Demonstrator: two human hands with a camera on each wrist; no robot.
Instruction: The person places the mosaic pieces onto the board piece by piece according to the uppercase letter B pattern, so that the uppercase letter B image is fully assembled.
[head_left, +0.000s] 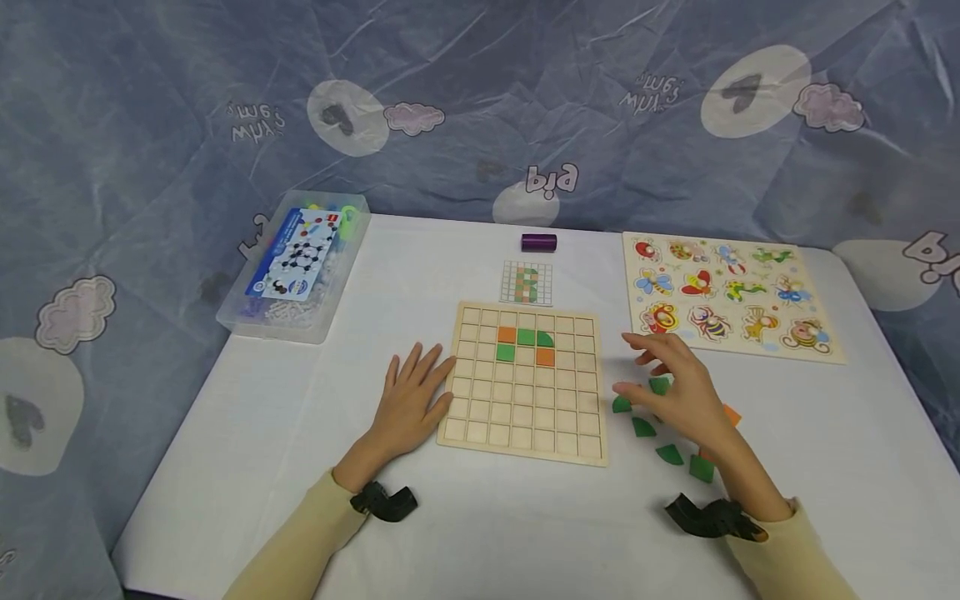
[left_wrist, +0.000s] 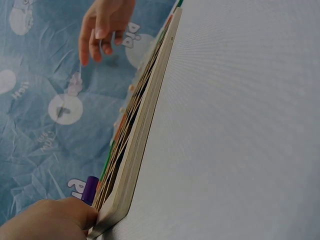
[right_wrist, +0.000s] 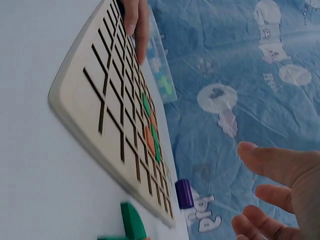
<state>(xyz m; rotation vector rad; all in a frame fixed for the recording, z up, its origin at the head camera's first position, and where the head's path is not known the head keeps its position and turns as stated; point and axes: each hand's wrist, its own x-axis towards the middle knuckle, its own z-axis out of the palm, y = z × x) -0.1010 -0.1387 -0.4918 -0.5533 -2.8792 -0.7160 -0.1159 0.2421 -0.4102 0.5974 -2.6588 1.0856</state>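
Sleeves [head_left: 795, 560], cropped — orange tiles [head_left: 732, 414] partly hidden

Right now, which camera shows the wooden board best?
The head view: it shows the wooden board from above, all its rows and the five colored pieces on it. The left wrist view sees the board nearly edge-on; the right wrist view shows its top slanted, rows squeezed together.

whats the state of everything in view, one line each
grid board: flat, five cells filled, others bare
loose pieces: scattered, some partly hidden
pattern card: lying flat
purple cylinder: on its side
clear box: seems closed
animal puzzle: flat
left hand: grip spread, touching the grid board's edge
right hand: raised, grip parted, holding nothing
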